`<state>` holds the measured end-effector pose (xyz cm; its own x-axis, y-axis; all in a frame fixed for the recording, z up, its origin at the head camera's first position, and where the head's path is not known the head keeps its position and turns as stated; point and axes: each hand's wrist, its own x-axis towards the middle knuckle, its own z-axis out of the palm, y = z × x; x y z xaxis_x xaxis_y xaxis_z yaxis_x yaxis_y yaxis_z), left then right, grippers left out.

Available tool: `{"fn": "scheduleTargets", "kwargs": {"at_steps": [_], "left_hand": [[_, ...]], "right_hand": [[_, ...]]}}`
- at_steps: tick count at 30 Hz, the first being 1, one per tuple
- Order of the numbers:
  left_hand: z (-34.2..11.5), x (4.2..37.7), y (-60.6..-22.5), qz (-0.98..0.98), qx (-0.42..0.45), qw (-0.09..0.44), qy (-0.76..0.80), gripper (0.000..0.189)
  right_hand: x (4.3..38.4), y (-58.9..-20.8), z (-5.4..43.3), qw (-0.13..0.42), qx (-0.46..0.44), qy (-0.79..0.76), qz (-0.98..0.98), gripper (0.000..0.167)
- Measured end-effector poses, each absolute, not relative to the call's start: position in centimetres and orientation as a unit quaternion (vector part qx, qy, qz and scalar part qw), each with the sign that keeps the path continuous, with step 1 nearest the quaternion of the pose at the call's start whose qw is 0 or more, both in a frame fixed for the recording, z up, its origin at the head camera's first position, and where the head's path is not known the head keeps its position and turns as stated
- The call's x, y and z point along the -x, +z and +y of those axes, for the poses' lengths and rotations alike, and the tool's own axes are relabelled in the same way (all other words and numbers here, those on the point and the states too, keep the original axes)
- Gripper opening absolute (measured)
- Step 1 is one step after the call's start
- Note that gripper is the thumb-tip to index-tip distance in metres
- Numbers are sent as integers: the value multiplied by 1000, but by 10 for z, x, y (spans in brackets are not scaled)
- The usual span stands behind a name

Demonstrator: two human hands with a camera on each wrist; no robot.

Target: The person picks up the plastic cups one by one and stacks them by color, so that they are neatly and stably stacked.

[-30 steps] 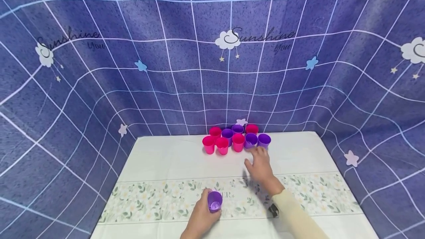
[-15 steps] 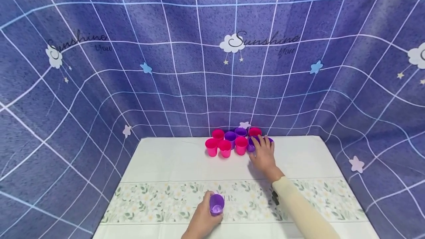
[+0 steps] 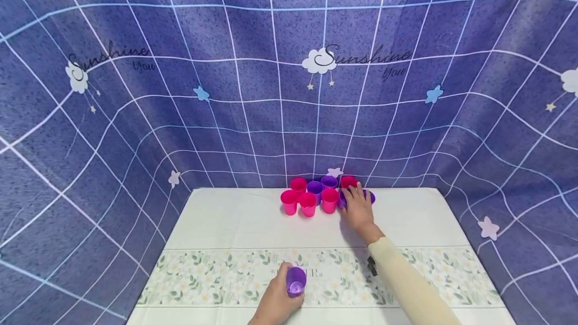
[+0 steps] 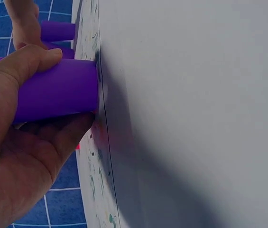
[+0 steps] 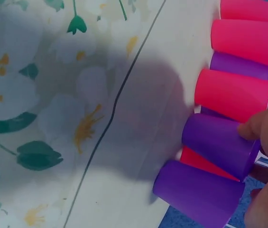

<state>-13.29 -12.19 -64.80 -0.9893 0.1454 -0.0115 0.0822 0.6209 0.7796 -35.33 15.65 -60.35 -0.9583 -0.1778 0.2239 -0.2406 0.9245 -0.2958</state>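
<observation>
My left hand (image 3: 276, 299) holds a purple cup (image 3: 296, 281) upright over the floral band near the front. In the left wrist view the thumb and fingers wrap round this cup (image 4: 60, 90), whose base is right at the cloth. At the back, my right hand (image 3: 359, 213) grips another purple cup (image 5: 219, 142), its thumb at the rim and the other fingers partly hidden behind. Just to the right stands one more purple cup (image 5: 198, 194), mostly covered by the hand in the head view.
Several pink cups (image 3: 308, 205) and purple cups (image 3: 314, 192) stand close together left of and behind the right hand, against the blue grid curtain (image 3: 253, 89). A white cloth (image 3: 226, 219) with a printed floral band (image 3: 194, 277) covers the table.
My right hand has reached forward from in front of the cups and taken hold of a purple one. The left hand keeps its cup in nearly the same place.
</observation>
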Motion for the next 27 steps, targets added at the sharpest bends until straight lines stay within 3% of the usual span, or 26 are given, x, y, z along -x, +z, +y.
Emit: {"fn": "scheduleTargets", "kwargs": {"at_steps": [11, 16, 27], "left_hand": [[-121, 133, -648, 908, -73, 25, 412, 72], [-123, 134, -647, 910, -76, 18, 406, 72], [-120, 134, -647, 910, -66, 31, 408, 72]], "right_hand": [[342, -614, 156, 162, -122, 289, -936, 53], [337, -611, 155, 161, -107, 332, -923, 58], [309, -601, 153, 218, -100, 362, -901, 63]]}}
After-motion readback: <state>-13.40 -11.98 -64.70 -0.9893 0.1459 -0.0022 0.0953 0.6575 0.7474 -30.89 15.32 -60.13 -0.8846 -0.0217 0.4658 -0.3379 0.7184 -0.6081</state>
